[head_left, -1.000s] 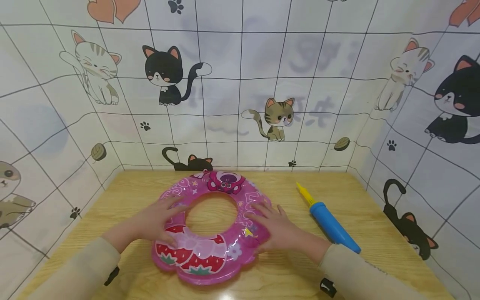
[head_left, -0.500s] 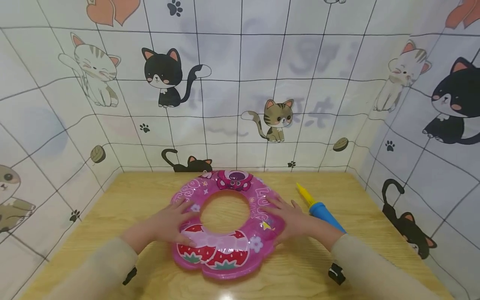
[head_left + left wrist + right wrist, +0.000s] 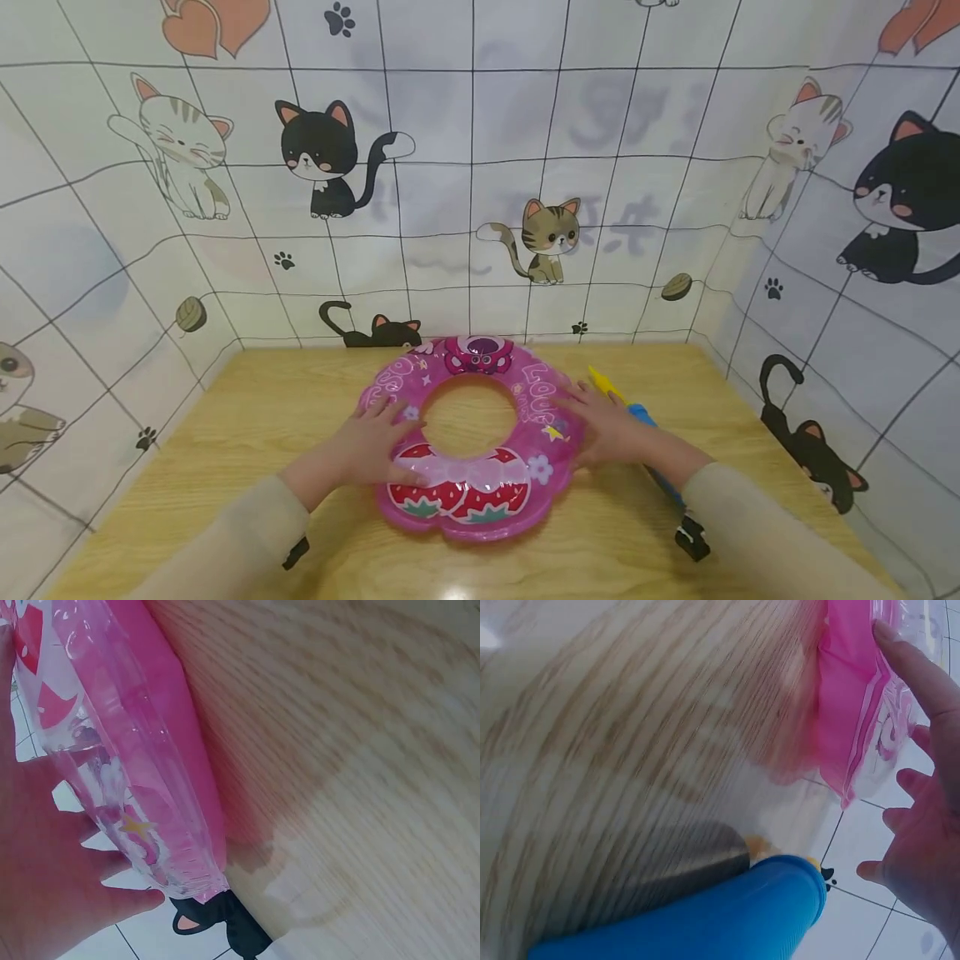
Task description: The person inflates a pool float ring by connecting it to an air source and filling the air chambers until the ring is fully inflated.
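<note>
A pink inflated swim ring (image 3: 487,527) with strawberry prints, a bear face and lettering lies on the wooden table (image 3: 277,400). My left hand (image 3: 363,446) rests on its left side, fingers spread and fairly straight over the tube. On the opposite side my right hand (image 3: 611,429) touches the ring with its fingers extended. In the left wrist view the ring's side (image 3: 150,735) stands close beside the left fingers. The right wrist view has the right thumb against the ring (image 3: 847,697), the other fingers spread.
A blue hand pump (image 3: 641,414) with a yellow nozzle lies to the ring's right, partly hidden behind the right hand and forearm; its blue barrel (image 3: 705,915) shows in the right wrist view. Behind the table stands a wall covering (image 3: 442,192) printed with cats and grid lines.
Both hands have moved to the right, and the swim ring has slid along with them toward the pump. The right hand and forearm now cover more of the pump.
</note>
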Action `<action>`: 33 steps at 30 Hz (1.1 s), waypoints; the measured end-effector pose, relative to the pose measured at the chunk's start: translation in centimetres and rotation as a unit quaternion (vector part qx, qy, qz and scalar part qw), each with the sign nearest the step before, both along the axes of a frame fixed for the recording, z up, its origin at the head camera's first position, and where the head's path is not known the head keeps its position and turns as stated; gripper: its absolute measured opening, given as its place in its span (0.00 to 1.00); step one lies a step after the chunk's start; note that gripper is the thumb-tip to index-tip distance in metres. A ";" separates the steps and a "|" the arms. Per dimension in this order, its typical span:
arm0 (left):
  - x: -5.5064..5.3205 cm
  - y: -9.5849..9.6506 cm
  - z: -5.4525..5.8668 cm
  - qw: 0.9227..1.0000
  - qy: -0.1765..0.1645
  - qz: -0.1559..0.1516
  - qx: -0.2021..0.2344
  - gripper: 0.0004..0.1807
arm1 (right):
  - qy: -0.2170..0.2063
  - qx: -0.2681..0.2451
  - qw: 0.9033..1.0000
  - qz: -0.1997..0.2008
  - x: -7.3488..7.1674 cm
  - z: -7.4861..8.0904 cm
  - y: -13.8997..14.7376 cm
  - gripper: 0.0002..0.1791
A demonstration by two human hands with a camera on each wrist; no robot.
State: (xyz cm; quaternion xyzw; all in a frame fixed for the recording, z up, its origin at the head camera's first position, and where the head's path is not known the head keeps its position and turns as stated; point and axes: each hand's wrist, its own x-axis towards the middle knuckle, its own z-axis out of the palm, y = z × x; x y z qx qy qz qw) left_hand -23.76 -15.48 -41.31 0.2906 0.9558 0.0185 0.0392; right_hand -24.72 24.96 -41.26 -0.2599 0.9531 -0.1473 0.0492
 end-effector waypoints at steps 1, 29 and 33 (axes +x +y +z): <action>0.0 0.2 0.1 1.000 0.004 -0.004 0.001 0.53 | 0.010 0.003 1.000 0.001 0.0 0.2 0.3 0.60; 3.1 -1.9 1.2 0.997 0.055 -0.011 0.048 0.53 | -0.025 -0.046 0.997 -0.050 4.5 -2.4 8.5 0.49; 3.1 -1.7 1.1 0.999 0.034 -0.004 0.037 0.52 | -0.032 -0.063 0.995 -0.073 3.7 -2.6 7.6 0.49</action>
